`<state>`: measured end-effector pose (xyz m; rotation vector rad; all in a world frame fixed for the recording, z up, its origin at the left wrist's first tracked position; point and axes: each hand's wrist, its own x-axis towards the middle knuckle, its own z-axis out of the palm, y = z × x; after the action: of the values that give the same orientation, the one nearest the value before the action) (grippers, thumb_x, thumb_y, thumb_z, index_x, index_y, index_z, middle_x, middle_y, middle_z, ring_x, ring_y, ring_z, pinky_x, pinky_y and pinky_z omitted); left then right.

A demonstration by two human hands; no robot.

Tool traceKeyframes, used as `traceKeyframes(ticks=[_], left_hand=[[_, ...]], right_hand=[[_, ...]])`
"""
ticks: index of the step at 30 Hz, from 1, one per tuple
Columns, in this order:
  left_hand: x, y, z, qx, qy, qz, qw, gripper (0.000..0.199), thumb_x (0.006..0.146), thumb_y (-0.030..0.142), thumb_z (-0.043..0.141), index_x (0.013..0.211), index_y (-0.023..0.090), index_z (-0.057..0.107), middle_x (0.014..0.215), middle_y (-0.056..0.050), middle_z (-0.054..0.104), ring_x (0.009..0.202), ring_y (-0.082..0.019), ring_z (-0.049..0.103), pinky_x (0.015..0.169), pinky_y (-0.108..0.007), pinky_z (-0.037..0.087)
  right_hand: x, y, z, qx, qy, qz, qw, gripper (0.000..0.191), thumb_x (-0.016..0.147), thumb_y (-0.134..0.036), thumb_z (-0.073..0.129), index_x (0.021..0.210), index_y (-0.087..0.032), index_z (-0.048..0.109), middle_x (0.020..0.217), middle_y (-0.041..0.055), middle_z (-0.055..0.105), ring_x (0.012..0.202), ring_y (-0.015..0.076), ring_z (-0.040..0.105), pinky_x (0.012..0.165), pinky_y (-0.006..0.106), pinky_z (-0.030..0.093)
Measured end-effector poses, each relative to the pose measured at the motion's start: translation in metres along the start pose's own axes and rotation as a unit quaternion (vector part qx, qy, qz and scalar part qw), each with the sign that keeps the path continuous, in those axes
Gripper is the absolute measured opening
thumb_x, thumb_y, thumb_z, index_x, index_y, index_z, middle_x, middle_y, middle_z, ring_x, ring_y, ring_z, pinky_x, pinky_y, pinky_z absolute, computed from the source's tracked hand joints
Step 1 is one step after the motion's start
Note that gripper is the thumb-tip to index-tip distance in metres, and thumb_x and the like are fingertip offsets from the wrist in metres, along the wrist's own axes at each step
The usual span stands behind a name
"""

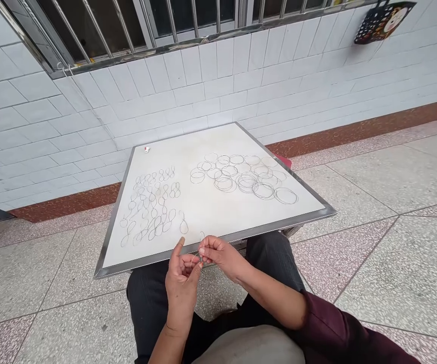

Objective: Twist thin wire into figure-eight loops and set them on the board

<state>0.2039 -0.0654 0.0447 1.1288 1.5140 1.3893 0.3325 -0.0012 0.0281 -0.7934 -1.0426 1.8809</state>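
White wall tiles (218,85) rise behind the table (218,215). At the lower middle, fingers of the left hand (182,290) and right hand (224,257) pinch a thin wire (200,237). Being so thin, it could slip down past the table's near edge.

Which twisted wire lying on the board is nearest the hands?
The lone twisted wire just beyond the left hand, set apart to the right of the other twisted wires.
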Motion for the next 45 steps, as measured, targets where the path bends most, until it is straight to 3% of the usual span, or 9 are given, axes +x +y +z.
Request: traceKeyframes(ticks=[4, 11, 16, 19, 24, 29, 34, 39, 45], left_hand=[[-0.001, -0.003, 0.000, 0.008, -0.009, 0.018, 1.000, 0.066, 0.080, 0.036, 0.071, 0.140, 0.025, 0.048, 0.084, -0.001, 0.069, 0.077, -0.017, 0.065, 0.077, -0.033, 0.052], [0.009, -0.017, -0.007, -0.085, -0.002, -0.087, 0.993, 0.078, 0.071, 0.039, 0.080, 0.140, 0.021, 0.046, 0.097, -0.006, 0.071, 0.097, -0.022, 0.066, 0.089, -0.036, 0.049], [0.013, -0.026, -0.009, -0.129, 0.011, -0.129, 0.983, 0.079, 0.070, 0.039, 0.081, 0.138, 0.018, 0.048, 0.098, -0.008, 0.071, 0.089, -0.020, 0.065, 0.086, -0.035, 0.050], [0.014, -0.030, -0.014, -0.145, 0.027, -0.148, 0.978, 0.075, 0.069, 0.044, 0.080, 0.133, 0.017, 0.053, 0.101, -0.009, 0.072, 0.084, -0.019, 0.065, 0.079, -0.032, 0.051], [0.013, -0.041, -0.037, -0.118, 0.029, -0.143, 0.982, 0.066, 0.064, 0.047, 0.082, 0.120, 0.016, 0.064, 0.090, -0.008, 0.073, 0.076, -0.018, 0.065, 0.069, -0.027, 0.051], [0.011, -0.057, -0.066, -0.090, 0.066, -0.144, 0.983, 0.070, 0.056, 0.051, 0.085, 0.113, 0.014, 0.067, 0.082, -0.008, 0.075, 0.072, -0.019, 0.066, 0.067, -0.028, 0.052], [0.013, -0.073, -0.089, -0.066, 0.111, -0.172, 0.977, 0.075, 0.051, 0.054, 0.085, 0.112, 0.014, 0.068, 0.082, -0.009, 0.076, 0.076, -0.024, 0.070, 0.067, -0.032, 0.054], [0.012, -0.076, -0.090, -0.069, 0.114, -0.185, 0.974, 0.074, 0.052, 0.052, 0.085, 0.113, 0.014, 0.067, 0.084, -0.009, 0.076, 0.086, -0.027, 0.071, 0.069, -0.032, 0.054], [0.013, -0.075, -0.083, -0.078, 0.102, -0.203, 0.971, 0.076, 0.050, 0.053, 0.086, 0.113, 0.013, 0.067, 0.082, -0.010, 0.076, 0.084, -0.026, 0.070, 0.069, -0.032, 0.054]], right_hand=[[0.001, 0.004, 0.002, 0.021, 0.020, 0.026, 0.999, 0.040, 0.066, -0.049, 0.080, 0.077, -0.017, 0.060, 0.069, -0.0031, 0.059, 0.059, 0.0086, 0.048, 0.062, 0.025, 0.037], [0.010, 0.001, -0.004, -0.080, 0.022, 0.002, 0.997, 0.037, 0.068, -0.049, 0.077, 0.078, -0.018, 0.059, 0.067, -0.0036, 0.056, 0.064, 0.0115, 0.050, 0.063, 0.026, 0.040], [0.018, 0.006, -0.013, -0.100, 0.027, 0.005, 0.995, 0.028, 0.073, -0.043, 0.071, 0.081, -0.020, 0.058, 0.071, -0.0024, 0.058, 0.068, 0.0128, 0.054, 0.062, 0.025, 0.041], [0.036, 0.006, -0.024, -0.162, 0.055, 0.013, 0.985, 0.018, 0.078, -0.036, 0.063, 0.083, -0.020, 0.056, 0.078, -0.0009, 0.062, 0.069, 0.0123, 0.056, 0.061, 0.024, 0.042], [0.090, -0.010, -0.044, -0.320, 0.079, 0.042, 0.943, 0.001, 0.080, -0.019, 0.057, 0.080, -0.019, 0.058, 0.080, 0.0004, 0.066, 0.067, 0.0113, 0.058, 0.057, 0.022, 0.039], [0.139, -0.027, -0.046, -0.379, 0.045, 0.086, 0.920, 0.005, 0.077, -0.016, 0.062, 0.072, -0.018, 0.061, 0.078, 0.0016, 0.070, 0.064, 0.0133, 0.061, 0.053, 0.023, 0.037], [0.158, -0.035, -0.043, -0.430, 0.023, 0.107, 0.896, 0.006, 0.074, -0.017, 0.066, 0.069, -0.019, 0.064, 0.072, 0.0019, 0.071, 0.074, 0.0183, 0.067, 0.057, 0.024, 0.039], [0.161, -0.033, -0.047, -0.452, 0.014, 0.118, 0.884, 0.002, 0.076, -0.021, 0.066, 0.076, -0.020, 0.065, 0.072, 0.0013, 0.072, 0.077, 0.0195, 0.068, 0.058, 0.024, 0.041], [0.160, -0.028, -0.050, -0.462, 0.020, 0.124, 0.878, 0.021, 0.079, -0.026, 0.066, 0.099, -0.020, 0.061, 0.078, 0.0012, 0.074, 0.080, 0.0189, 0.070, 0.059, 0.024, 0.042]])
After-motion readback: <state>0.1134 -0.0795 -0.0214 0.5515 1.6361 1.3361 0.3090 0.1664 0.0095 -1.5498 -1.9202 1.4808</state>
